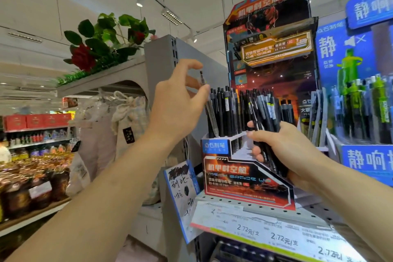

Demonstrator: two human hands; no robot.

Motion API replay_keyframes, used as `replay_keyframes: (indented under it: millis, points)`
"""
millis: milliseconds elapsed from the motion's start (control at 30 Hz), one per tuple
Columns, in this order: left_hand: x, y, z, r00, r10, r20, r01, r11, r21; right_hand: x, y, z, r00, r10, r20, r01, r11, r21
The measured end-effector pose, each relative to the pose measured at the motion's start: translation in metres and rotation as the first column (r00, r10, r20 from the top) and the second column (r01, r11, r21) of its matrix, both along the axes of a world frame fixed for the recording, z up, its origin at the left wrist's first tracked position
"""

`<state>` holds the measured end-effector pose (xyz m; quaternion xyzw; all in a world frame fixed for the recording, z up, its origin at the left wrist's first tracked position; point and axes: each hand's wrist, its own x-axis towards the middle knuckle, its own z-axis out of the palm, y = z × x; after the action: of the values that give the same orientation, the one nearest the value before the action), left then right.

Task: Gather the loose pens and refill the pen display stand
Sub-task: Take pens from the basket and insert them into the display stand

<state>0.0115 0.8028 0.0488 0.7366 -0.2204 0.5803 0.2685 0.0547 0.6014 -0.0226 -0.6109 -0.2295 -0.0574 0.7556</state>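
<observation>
A red and black cardboard pen display stand (246, 178) sits on the shelf, with several black pens (225, 110) upright in its slots. My left hand (178, 102) pinches one black pen (209, 108) between thumb and fingers at the stand's left end, its lower end among the pens in the slots. My right hand (285, 151) grips a bundle of black pens (264, 112) in front of the stand's middle, tips fanning upward.
A blue display stand (370, 159) with green and black pens stands right beside the red one. Price labels (265, 232) line the shelf edge below. A scribbled test pad (182, 189) hangs at the shelf's left end. Cloth bags (129, 117) hang further left.
</observation>
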Motion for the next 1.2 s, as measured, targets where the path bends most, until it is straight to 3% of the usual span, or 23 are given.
replay_keyframes:
  millis: [233, 333, 400, 500, 733, 933, 1100, 1200]
  points:
    - [0.004, -0.010, 0.011, 0.999, 0.028, -0.022, -0.027, 0.999, 0.047, -0.004, -0.001, 0.000, 1.000, 0.011, 0.003, -0.011, 1.000, 0.004]
    - [0.010, -0.008, 0.010, 0.993, 0.051, -0.110, -0.044, 0.997, 0.069, -0.002, -0.001, -0.001, 1.000, 0.002, 0.012, -0.002, 1.000, 0.002]
    - [0.014, -0.009, 0.006, 0.979, 0.134, -0.153, -0.112, 0.983, 0.146, -0.001, -0.002, -0.002, 1.000, -0.004, 0.023, 0.005, 1.000, -0.001]
    - [0.017, -0.013, 0.004, 0.964, 0.247, -0.101, -0.215, 0.943, 0.253, 0.000, -0.003, -0.002, 0.998, -0.042, 0.042, 0.044, 0.998, -0.047]
    - [0.018, -0.006, 0.003, 0.920, 0.329, -0.213, -0.264, 0.922, 0.282, 0.002, -0.004, -0.003, 0.994, -0.083, 0.071, 0.087, 0.995, -0.051]
    - [0.022, -0.008, -0.005, 0.958, 0.172, -0.228, -0.152, 0.983, 0.106, -0.002, -0.001, -0.002, 0.988, -0.056, 0.141, 0.056, 0.998, 0.007]
    - [0.019, -0.019, -0.020, 0.923, -0.236, -0.305, 0.191, 0.967, -0.170, -0.004, 0.000, -0.002, 0.963, -0.106, 0.249, 0.135, 0.985, -0.106]
    - [0.018, -0.027, -0.027, 0.868, -0.379, -0.319, 0.320, 0.921, -0.223, -0.003, 0.000, -0.004, 0.944, -0.151, 0.293, 0.209, 0.961, -0.179]
